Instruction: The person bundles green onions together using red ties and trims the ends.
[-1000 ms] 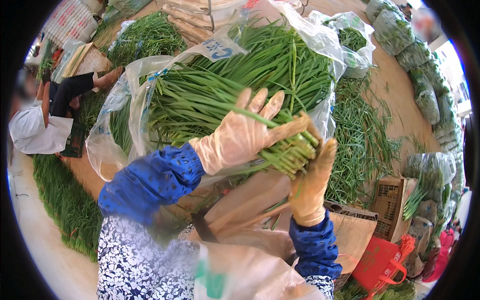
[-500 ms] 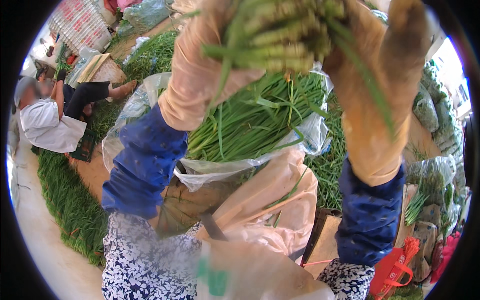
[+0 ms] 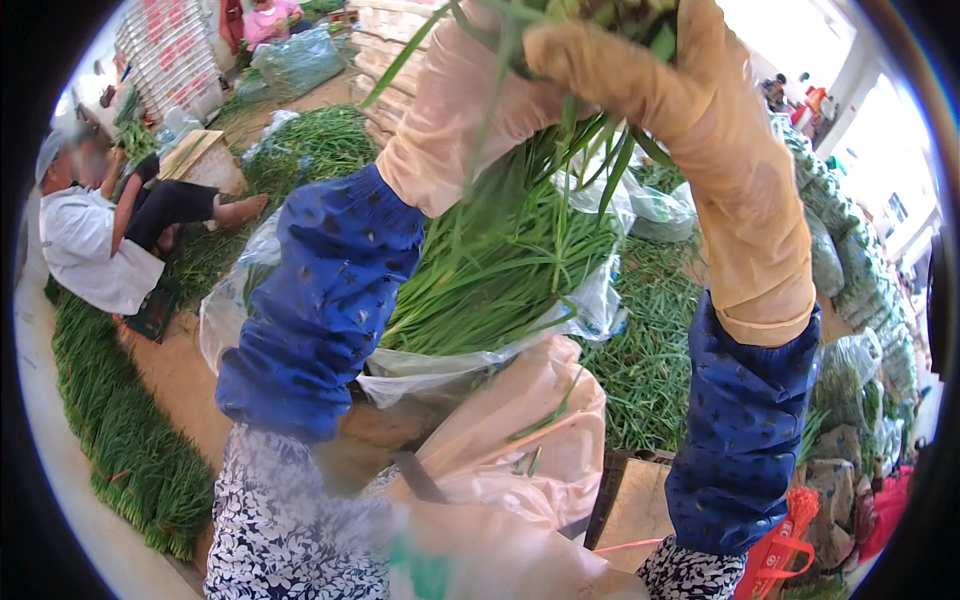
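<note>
A bunch of garlic chives [image 3: 600, 25] is held up high at the top edge of the head view, with long green leaves hanging beneath it. My left hand [image 3: 490, 105], in a pale rubber glove, grips it from the left, with its fingertips hidden behind leaves. From the right, my right hand [image 3: 660, 85], in a yellowish soiled glove, closes on the bunch, one digit reaching across its front. Below both hands, a pile of loose garlic chives [image 3: 500, 270] lies in an opened clear plastic bag [image 3: 440, 368].
Loose leaves [image 3: 650, 350] cover the floor right of the bag. A long row of chives [image 3: 125, 440] stands at left, near a seated person [image 3: 100, 230]. Filled plastic bags [image 3: 850, 250] are stacked at right. A red bag [image 3: 775, 555] sits by my right arm.
My right hand has turned inward and moved left across the bunch. The bunch has risen and tilted, with leaves now hanging down where cut stems faced me. The view has shifted slightly.
</note>
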